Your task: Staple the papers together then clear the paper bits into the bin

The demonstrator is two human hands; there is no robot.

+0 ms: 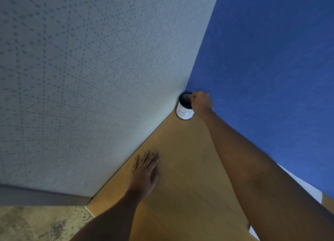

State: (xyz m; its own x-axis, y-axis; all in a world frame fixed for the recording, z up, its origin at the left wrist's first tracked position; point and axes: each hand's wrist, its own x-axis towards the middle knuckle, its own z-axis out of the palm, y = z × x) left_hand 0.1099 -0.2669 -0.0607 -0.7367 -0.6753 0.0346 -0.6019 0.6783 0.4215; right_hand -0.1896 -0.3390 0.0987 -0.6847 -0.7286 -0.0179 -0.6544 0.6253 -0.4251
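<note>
A small black mesh bin (184,108) with a white paper label stands in the far corner of the wooden desk (188,168). My right hand (200,102) hovers over the bin's right rim with its fingers curled; whether it holds any paper bits is hidden. Flat on the desk, fingers straight, lies my left hand (146,170), nearer to me and by the grey wall. White paper (305,186) shows behind my right forearm at the right edge. No stapler is in view.
A grey patterned partition (81,78) bounds the desk on the left and a blue partition (271,69) on the right; they meet behind the bin. The desk's near left corner (90,210) ends over speckled carpet (36,222).
</note>
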